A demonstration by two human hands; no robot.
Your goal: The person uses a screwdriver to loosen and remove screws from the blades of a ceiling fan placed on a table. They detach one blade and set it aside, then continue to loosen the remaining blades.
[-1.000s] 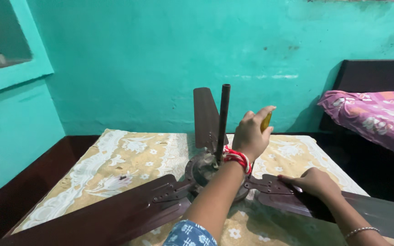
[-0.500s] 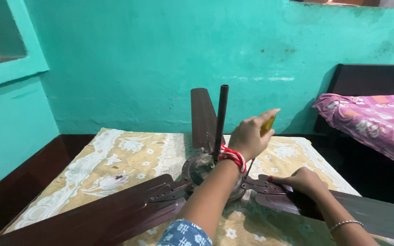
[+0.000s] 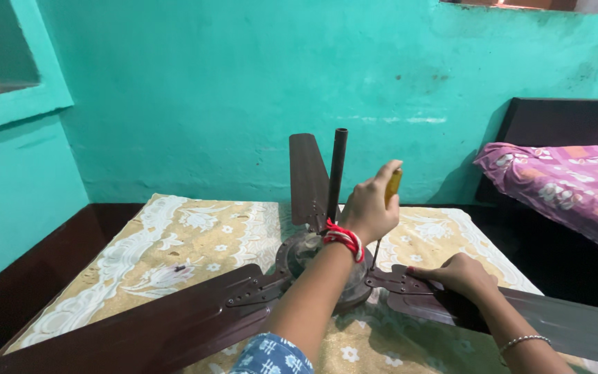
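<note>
Brown metal ceiling fan (image 3: 327,270): the right hand (image 3: 459,275), fingers flat, steadies its blade so the left hand (image 3: 368,208), clenched round a yellow-handled screwdriver (image 3: 390,194), can bear down.

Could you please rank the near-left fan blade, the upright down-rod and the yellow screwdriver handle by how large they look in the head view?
1. near-left fan blade, though nearness to the camera enlarges it
2. down-rod
3. screwdriver handle, mostly hidden in the left hand

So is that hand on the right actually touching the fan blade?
Touching. The head view shows the right hand lying flat on the brown fan blade near its bracket, fingers pressed on its surface with no gap.
</note>
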